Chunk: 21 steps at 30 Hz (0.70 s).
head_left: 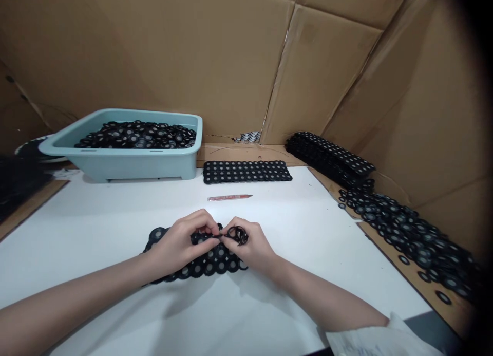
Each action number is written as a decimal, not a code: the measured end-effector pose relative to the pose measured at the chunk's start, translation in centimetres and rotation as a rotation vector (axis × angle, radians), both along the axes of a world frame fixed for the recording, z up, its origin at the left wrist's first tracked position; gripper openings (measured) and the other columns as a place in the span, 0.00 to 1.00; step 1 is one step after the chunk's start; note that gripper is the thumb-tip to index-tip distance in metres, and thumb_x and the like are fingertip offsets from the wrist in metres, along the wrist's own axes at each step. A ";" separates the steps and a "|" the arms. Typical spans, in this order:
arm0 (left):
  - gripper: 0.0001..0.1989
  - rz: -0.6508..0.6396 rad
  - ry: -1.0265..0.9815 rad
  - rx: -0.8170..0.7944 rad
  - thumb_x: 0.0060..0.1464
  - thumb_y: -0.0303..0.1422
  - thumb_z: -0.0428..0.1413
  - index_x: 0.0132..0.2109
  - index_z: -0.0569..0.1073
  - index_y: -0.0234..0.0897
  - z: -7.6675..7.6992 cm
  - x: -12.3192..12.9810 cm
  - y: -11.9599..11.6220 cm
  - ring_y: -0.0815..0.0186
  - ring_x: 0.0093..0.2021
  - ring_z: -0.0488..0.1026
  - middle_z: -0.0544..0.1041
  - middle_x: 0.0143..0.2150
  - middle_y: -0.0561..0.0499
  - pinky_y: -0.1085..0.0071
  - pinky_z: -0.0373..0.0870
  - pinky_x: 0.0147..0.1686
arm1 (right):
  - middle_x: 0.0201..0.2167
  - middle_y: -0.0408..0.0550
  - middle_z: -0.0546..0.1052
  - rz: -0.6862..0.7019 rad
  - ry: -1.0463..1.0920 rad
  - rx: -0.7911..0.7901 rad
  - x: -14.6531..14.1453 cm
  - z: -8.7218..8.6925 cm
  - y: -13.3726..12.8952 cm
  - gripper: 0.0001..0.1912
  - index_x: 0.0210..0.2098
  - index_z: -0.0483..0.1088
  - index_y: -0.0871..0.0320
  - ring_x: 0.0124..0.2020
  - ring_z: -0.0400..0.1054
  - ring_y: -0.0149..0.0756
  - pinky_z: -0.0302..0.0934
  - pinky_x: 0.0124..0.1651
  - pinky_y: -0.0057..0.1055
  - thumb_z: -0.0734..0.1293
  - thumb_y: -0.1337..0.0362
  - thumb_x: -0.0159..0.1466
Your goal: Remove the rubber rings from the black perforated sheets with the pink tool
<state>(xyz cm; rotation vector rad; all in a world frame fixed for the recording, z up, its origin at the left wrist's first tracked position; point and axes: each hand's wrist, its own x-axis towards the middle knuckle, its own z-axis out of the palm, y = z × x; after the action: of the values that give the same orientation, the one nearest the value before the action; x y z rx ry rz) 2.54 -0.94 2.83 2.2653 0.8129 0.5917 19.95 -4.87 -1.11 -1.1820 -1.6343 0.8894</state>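
A flat mat of joined black rings (197,268) with pale centres lies on the white table under my hands, its left end showing past my left wrist. My left hand (188,238) pinches at the mat's upper edge with thumb and forefinger. Against it, fingertip to fingertip, my right hand (246,243) is closed in a pinch. Small black rings (238,235) show between the thumb and forefinger of that hand. What exactly meets between the fingertips is too small to make out.
A light-blue tub (142,166) full of black rings stands back left. Behind my hands lie a red-and-white pencil-like stick (230,197) and a finished-looking ring mat (247,172). Stacked mats (331,158) and loose rings (408,232) line the right side. Cardboard walls (173,53) surround the table.
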 end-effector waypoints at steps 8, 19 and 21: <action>0.04 -0.023 -0.036 0.044 0.53 0.31 0.50 0.34 0.69 0.38 -0.2 -0.1 -0.1 0.67 0.36 0.67 0.70 0.34 0.51 0.70 0.66 0.37 | 0.24 0.41 0.72 -0.032 -0.168 0.126 0.2 -0.1 0.0 0.03 0.27 0.68 0.56 0.28 0.65 0.30 0.58 0.35 0.27 0.62 0.68 0.55; 0.04 -0.067 0.080 -0.034 0.54 0.31 0.46 0.33 0.64 0.37 0.1 -0.2 -0.3 0.68 0.34 0.65 0.68 0.33 0.52 0.71 0.63 0.34 | 0.24 0.40 0.72 0.003 -0.196 0.167 0.2 -0.8 -0.1 0.05 0.28 0.68 0.55 0.27 0.64 0.28 0.57 0.37 0.27 0.62 0.70 0.55; 0.03 -0.031 0.066 -0.024 0.54 0.32 0.47 0.35 0.63 0.38 -0.2 -0.1 -0.3 0.68 0.34 0.64 0.67 0.33 0.52 0.72 0.63 0.34 | 0.24 0.40 0.72 -0.032 -0.152 0.116 0.2 -0.5 -0.1 0.03 0.28 0.68 0.56 0.28 0.64 0.29 0.58 0.36 0.27 0.63 0.69 0.55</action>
<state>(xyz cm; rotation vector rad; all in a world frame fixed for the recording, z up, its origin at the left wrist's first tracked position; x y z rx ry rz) 2.48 -1.23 2.67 2.2821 0.8113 0.4933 20.13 -4.94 -1.62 -1.2159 -1.7593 0.6887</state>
